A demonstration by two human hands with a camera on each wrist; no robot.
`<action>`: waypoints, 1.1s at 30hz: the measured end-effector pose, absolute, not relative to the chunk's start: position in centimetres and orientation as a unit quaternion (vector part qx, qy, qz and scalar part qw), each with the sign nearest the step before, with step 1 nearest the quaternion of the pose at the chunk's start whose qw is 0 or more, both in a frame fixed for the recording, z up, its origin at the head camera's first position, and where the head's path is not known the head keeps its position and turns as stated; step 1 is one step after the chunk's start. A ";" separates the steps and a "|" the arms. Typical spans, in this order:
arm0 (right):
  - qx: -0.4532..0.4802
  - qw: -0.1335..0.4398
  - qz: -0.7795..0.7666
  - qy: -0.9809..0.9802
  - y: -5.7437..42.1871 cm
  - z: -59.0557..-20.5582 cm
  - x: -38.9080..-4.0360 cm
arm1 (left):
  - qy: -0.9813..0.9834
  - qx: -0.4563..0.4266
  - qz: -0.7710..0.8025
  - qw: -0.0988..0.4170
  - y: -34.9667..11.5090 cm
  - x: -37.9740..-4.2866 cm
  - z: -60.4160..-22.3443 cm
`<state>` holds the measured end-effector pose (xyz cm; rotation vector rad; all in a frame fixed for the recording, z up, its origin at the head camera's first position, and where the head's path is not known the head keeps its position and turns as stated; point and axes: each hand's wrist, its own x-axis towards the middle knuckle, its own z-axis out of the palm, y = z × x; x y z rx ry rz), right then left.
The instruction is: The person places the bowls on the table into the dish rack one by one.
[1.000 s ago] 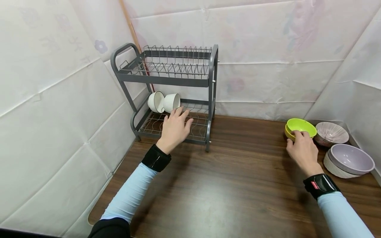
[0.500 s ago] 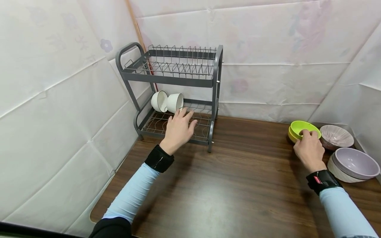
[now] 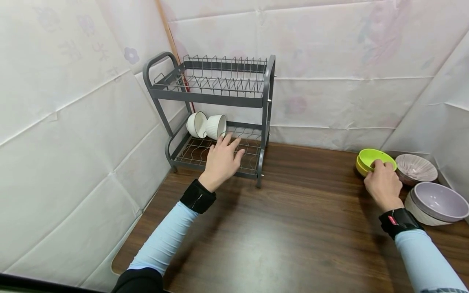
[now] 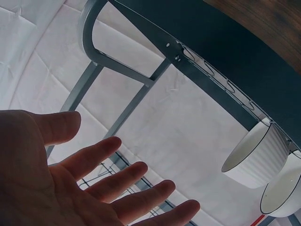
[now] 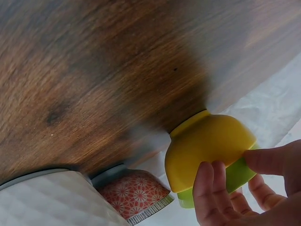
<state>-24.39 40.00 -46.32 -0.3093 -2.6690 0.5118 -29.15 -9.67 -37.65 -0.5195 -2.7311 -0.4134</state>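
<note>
In the head view my right hand (image 3: 382, 185) grips the rim of a lime-green bowl (image 3: 374, 156), which sits inside a yellow bowl (image 3: 362, 167). The right wrist view shows the thumb against the green bowl's side and several fingers around its rim, overlapping the yellow bowl. My left hand (image 3: 221, 160) holds nothing, its fingers spread before the lower tier of a grey two-tier dish rack (image 3: 205, 98). Two white ribbed bowls with dark rims, the nearer one (image 3: 216, 125) and its neighbour (image 3: 196, 124), lie tipped on that tier.
A pinkish fluted bowl (image 3: 415, 167) stands right of the green one, on a red-patterned bowl (image 5: 134, 190). Nearer, a lilac bowl (image 3: 441, 199) nests in a white textured bowl (image 3: 421, 215). Cloth-covered walls surround the brown wooden table (image 3: 293, 219).
The head view has shifted slightly, moving the scene to the right. My right fingers have closed a little more on the green bowl's rim. The left hand keeps its place by the rack.
</note>
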 end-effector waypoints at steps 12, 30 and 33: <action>-0.116 0.225 0.184 -0.950 39.8 -46.5 -24.2 | -0.960 -0.175 -0.152 0.157 -9.5 -29.2 -37.8; -0.063 0.309 0.192 -0.929 37.2 -44.2 -23.4 | -0.958 -0.190 -0.152 0.152 -9.3 -29.3 -37.9; -0.036 0.331 0.190 -0.923 35.5 -43.6 -23.0 | -0.956 -0.198 -0.154 0.155 -9.0 -29.1 -37.8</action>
